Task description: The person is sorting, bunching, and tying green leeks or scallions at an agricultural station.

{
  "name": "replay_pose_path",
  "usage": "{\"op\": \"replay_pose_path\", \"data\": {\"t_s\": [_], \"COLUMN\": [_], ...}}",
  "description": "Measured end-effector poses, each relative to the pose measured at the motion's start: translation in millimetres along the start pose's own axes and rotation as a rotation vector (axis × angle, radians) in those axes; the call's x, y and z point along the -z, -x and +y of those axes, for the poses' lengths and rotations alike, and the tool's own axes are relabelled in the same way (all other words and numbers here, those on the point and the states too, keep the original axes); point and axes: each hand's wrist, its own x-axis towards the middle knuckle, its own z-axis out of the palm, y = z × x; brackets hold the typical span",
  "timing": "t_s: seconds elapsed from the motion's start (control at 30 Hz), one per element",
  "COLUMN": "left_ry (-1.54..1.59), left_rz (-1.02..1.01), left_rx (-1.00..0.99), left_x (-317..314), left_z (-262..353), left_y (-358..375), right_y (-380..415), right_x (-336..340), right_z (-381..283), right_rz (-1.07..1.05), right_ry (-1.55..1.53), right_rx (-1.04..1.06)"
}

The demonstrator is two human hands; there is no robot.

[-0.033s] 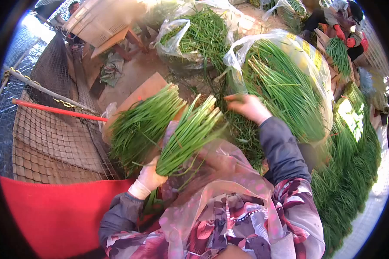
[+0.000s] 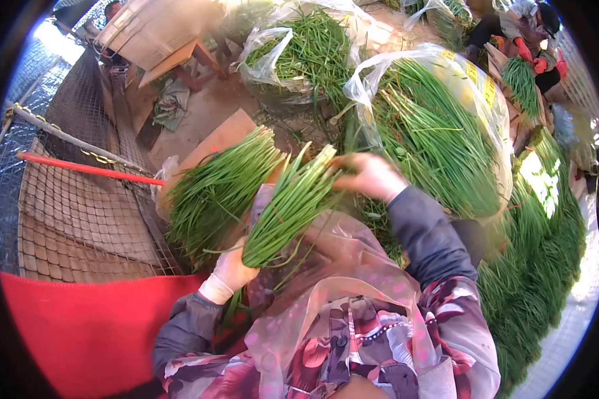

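Observation:
My left hand point(image 2: 229, 271), gloved in a pale thin glove, is closed around the green leafy part of a bunch of chives point(image 2: 289, 209). Its whitish cut ends point up and to the right. My right hand point(image 2: 374, 177) is at those pale ends, fingers toward the stems. Motion smears the fingertips, so whether they pinch a stalk cannot be made out. Just left of the held bunch, a larger pile of chives point(image 2: 223, 179) lies on a brown board point(image 2: 236, 126).
An open plastic bag point(image 2: 502, 143) full of chives stands to the right, another bag point(image 2: 266, 83) of loose greens ahead. A long heap of chives point(image 2: 539, 266) runs down the right side. A red pole point(image 2: 90, 167) and netting are left. At upper right a person in red gloves point(image 2: 540, 64) holds chives.
My right hand has moved left, from beside the bag to the pale ends of the held bunch. My left hand keeps its hold on the bunch, nearly still.

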Motion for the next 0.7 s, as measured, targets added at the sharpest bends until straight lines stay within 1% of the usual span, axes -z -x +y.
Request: {"op": "replay_pose_path", "data": {"t_s": [0.03,0.07,0.1,0.13,0.2,0.27,0.3,0.33,0.37,0.4,0.43,0.47,0.53,0.57,0.6,0.63,0.67,0.7], "left_ry": [-0.134,-0.263,-0.281,-0.304,-0.287,-0.284,-0.317,-0.349,-0.346,-0.39,-0.433,-0.428,-0.607,-0.63,-0.628,-0.745,-0.864,-0.876], "left_rz": [0.066,0.17,0.142,0.12,0.111,0.136,0.194,0.247,0.246,0.273,0.296,0.298,0.235,0.262,0.25,0.271,0.292,0.358], "left_rx": [-0.013,-0.054,0.013,0.073,0.074,0.058,-0.005,-0.068,-0.064,-0.13,-0.193,-0.191,-0.083,-0.134,-0.129,-0.213,-0.297,-0.353], "left_x": [-0.5,44.4,36.6,30.6,28.5,30.8,28.7,26.3,26.0,27.0,27.8,29.4,36.8,37.9,38.4,38.0,38.3,42.4], "left_z": [16.5,4.7,9.9,12.3,9.5,7.5,8.8,9.6,9.8,10.0,10.3,12.5,18.4,18.6,19.9,21.8,23.1,19.9], "left_y": [1.5,-23.8,-15.4,-10.1,2.9,2.2,0.0,-0.7,-1.0,-2.4,-2.7,-1.9,7.3,7.5,7.0,0.8,-4.4,-8.1], "right_y": [5.1,-58.6,-51.0,-36.7,-22.3,-23.6,-18.1,-10.5,-6.1,-5.3,-2.4,-4.7,-7.1,-5.9,-6.8,-7.3,-6.4,-3.8], "right_x": [-20.4,-53.7,-47.9,-36.0,-16.4,7.5,-5.7,-19.4,-40.7,-60.4,-65.8,-63.0,-5.7,-5.1,-2.6,-23.6,-44.8,-52.4], "right_z": [-11.2,-8.0,-3.7,0.7,56.0,77.8,52.2,25.9,21.0,27.8,43.6,73.7,78.9,92.2,33.3,27.3,35.7,48.7], "right_rz": [0.074,0.314,0.061,0.077,0.217,0.011,-0.042,-0.063,-0.079,-0.09,0.088,0.094,0.077,-0.056,-0.099,-0.28,-0.454,-0.49], "right_ry": [0.236,0.438,0.296,0.208,-0.218,-0.362,-0.584,-0.243,-0.193,-0.143,-0.292,-0.215,-0.646,-0.818,-0.962,-0.794,-0.621,-0.682], "right_rx": [0.15,0.413,0.033,-0.264,-0.436,-0.73,-0.533,-0.219,-0.197,-0.173,-0.188,-0.29,-0.845,-0.748,-0.665,-0.477,-0.285,-0.308]}}
